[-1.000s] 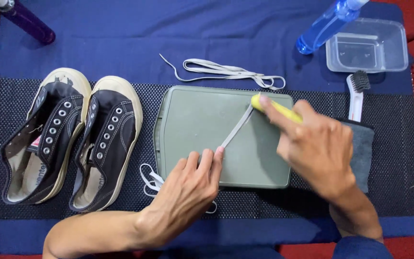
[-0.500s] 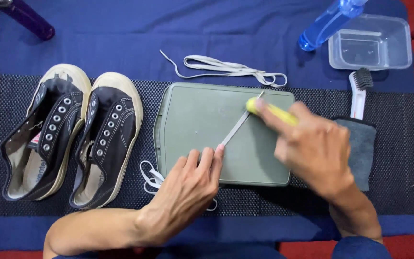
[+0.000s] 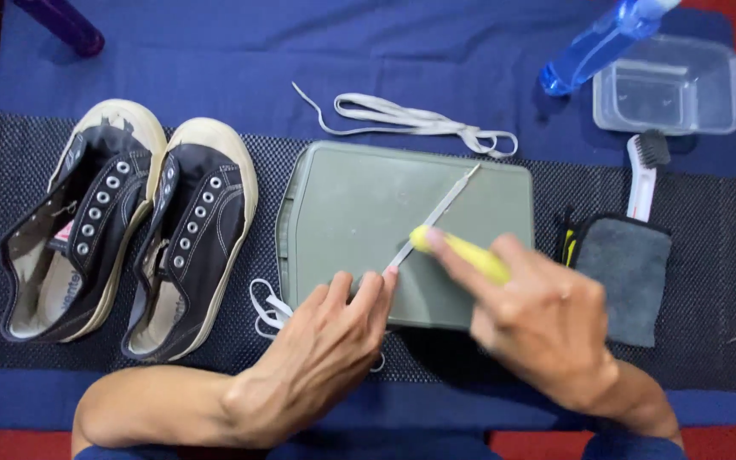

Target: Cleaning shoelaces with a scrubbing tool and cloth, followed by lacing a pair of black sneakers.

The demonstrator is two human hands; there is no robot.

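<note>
Hands low in frame. Left hand (image 3: 321,345) flat, fingers extended, fingertips pinning near end of white shoelace (image 3: 436,213) on grey-green tray (image 3: 342,196). Right hand (image 3: 547,328) closed round yellow brush (image 3: 462,255), its head on the lace. Lace long axis diagonal, running from fingertips up and right toward tray's far right. Risk, as judged: lace may slip from under fingertips if a brush stroke drags it, bunching it. Beside: grey cloth (image 3: 632,268), two black sneakers (image 3: 129,230). Farther: white-handled brush (image 3: 645,170), second lace (image 3: 411,119), clear container (image 3: 666,85), blue spray bottle (image 3: 598,43).
</note>
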